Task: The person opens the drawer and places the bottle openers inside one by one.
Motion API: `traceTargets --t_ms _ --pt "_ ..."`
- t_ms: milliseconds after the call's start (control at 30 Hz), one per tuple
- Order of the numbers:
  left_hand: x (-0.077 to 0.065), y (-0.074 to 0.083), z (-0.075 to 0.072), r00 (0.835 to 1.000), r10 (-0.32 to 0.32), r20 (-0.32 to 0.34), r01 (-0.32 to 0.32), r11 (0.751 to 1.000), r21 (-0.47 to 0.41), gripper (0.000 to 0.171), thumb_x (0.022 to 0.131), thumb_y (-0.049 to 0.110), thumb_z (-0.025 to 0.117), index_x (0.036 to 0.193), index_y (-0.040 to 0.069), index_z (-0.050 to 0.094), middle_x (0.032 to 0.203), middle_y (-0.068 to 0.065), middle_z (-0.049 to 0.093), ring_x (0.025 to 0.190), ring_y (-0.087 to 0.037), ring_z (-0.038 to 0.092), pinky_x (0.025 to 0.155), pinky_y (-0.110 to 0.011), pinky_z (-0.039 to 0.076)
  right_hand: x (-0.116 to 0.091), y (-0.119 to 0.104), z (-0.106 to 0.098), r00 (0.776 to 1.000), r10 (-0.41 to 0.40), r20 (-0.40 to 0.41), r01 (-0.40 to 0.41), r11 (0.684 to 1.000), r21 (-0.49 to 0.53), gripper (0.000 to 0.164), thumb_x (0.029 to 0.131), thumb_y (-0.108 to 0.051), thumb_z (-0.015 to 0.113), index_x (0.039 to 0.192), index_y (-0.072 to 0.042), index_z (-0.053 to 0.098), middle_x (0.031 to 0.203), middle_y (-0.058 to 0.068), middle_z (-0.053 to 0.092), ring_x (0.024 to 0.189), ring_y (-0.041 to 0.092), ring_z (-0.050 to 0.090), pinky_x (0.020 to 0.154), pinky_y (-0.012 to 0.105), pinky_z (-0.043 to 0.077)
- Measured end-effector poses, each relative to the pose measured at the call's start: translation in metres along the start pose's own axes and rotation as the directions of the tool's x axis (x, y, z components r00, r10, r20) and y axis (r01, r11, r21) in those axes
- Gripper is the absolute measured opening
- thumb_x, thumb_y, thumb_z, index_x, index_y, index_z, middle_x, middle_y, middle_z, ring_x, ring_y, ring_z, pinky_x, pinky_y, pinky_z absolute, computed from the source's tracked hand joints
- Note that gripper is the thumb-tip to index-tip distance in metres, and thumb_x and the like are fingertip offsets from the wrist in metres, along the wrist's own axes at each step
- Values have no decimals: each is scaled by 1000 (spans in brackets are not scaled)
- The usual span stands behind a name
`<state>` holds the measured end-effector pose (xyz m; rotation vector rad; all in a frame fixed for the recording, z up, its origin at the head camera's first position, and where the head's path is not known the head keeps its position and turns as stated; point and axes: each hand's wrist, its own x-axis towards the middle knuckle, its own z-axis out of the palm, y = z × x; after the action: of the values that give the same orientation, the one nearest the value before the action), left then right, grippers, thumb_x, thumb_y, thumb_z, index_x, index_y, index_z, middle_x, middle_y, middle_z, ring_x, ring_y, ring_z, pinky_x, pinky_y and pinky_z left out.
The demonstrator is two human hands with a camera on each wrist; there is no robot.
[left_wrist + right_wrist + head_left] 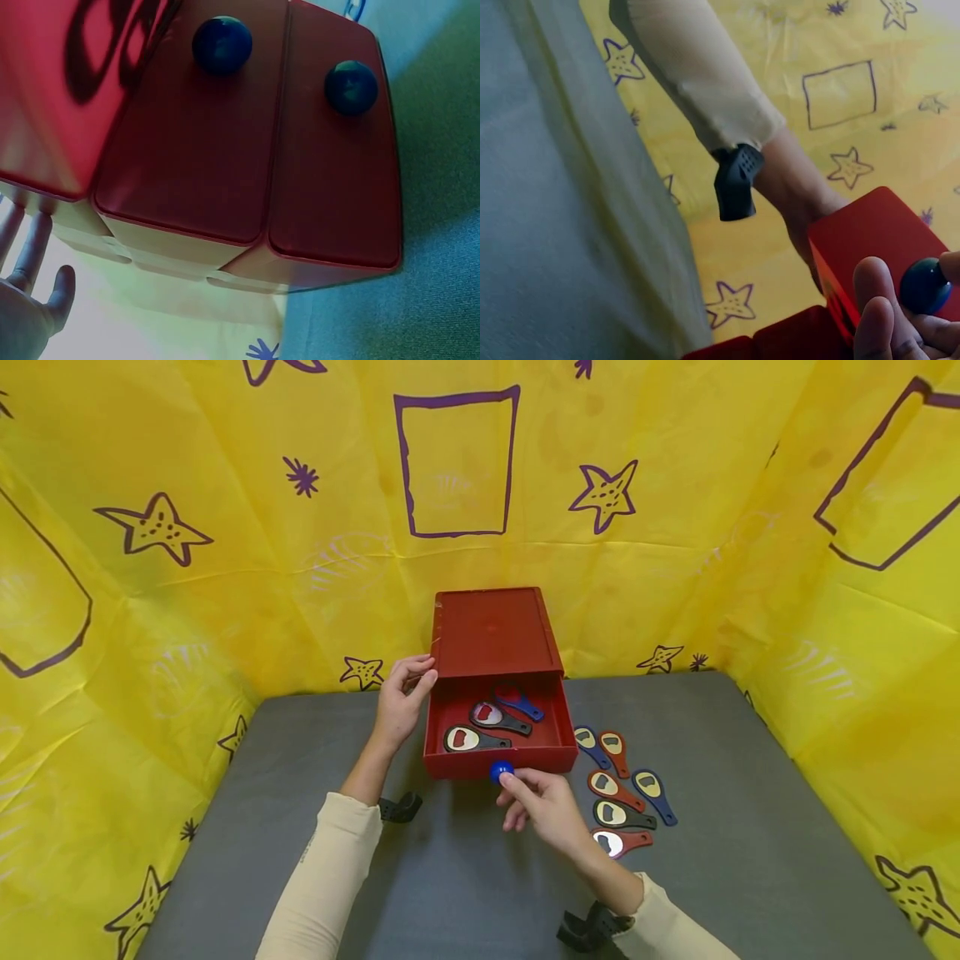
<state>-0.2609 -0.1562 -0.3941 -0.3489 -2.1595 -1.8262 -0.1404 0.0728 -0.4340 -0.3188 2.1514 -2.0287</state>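
A red drawer cabinet (491, 631) stands against the back cloth, its top drawer (480, 767) pulled out. Inside the drawer lie two black bottle openers (517, 724) and a blue bottle opener (528, 708). My right hand (551, 810) pinches the drawer's blue knob (501, 771) between thumb and finger; the knob (925, 286) also shows in the right wrist view. My left hand (397, 710) touches the cabinet's left side with fingers extended. In the left wrist view, the left hand (26, 300) is at the lower left, beside the cabinet's side.
Several bottle openers, in red, blue and black, lie on the grey table (735, 860) right of the drawer, including a blue bottle opener (655, 796). Two lower drawers with blue knobs (222, 45) are shut. Yellow cloth (337, 577) encloses the back and sides.
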Motion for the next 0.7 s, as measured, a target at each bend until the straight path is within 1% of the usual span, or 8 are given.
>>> traceTargets --t_ms 133,200,300,367,433,500,600,700 --pt "5 -17 -2 1000 2 -3 -2 1000 -2 31 95 13 62 120 -5 62 133 -17 53 115 -18 53 94 -17 45 12 -4 -1 999 35 -36 -34 999 25 34 98 -23 58 102 10 65 85 28 67 54 14 65 54 26 53" --pt "5 -16 -2 1000 14 -1 -14 1000 2 30 95 14 62 119 -4 63 132 -17 53 114 -16 52 93 -17 45 19 -6 -2 997 52 -55 -51 998 32 34 98 -23 58 102 10 65 83 24 68 54 15 65 54 26 53" --pt "4 -17 -3 1000 27 5 -27 1000 11 29 95 15 62 118 -1 66 132 -16 54 116 -15 50 95 -21 45 29 -8 -5 995 66 -73 -64 997 32 34 98 -23 59 102 9 66 80 18 69 53 15 64 53 25 52" --pt "4 -17 -3 1000 26 5 -26 1000 11 28 95 16 62 117 -1 68 132 -15 54 118 -14 48 95 -23 44 37 -8 -6 995 67 -73 -66 998 26 34 98 -24 58 103 9 66 80 17 69 52 15 64 52 25 51" --pt "5 -17 -4 1000 21 6 -21 1000 9 28 95 16 62 116 -1 68 132 -15 55 118 -13 48 95 -22 43 45 -9 -8 996 64 -68 -63 998 12 36 98 -25 58 104 9 66 79 16 69 52 14 64 52 25 51" --pt "5 -15 -4 1000 12 13 -12 1000 10 27 96 14 61 117 -2 68 132 -16 54 117 -12 48 93 -18 44 53 -11 -10 996 61 -68 -62 998 -4 37 99 -26 58 106 9 66 81 16 69 52 14 64 53 25 51" --pt "2 -1 -3 999 20 34 -21 999 27 28 98 11 57 117 -7 65 132 -21 52 115 -12 50 90 -12 45 66 -12 -14 995 56 -85 -58 998 -30 36 98 -27 58 108 6 67 82 17 69 52 14 64 52 25 51" --pt "-2 11 -3 998 27 48 -29 999 35 28 99 7 53 117 -12 63 132 -26 50 115 -16 51 88 -10 45 79 -11 -16 993 51 -102 -57 997 -59 35 98 -29 58 108 3 67 84 20 69 52 14 64 52 24 51"
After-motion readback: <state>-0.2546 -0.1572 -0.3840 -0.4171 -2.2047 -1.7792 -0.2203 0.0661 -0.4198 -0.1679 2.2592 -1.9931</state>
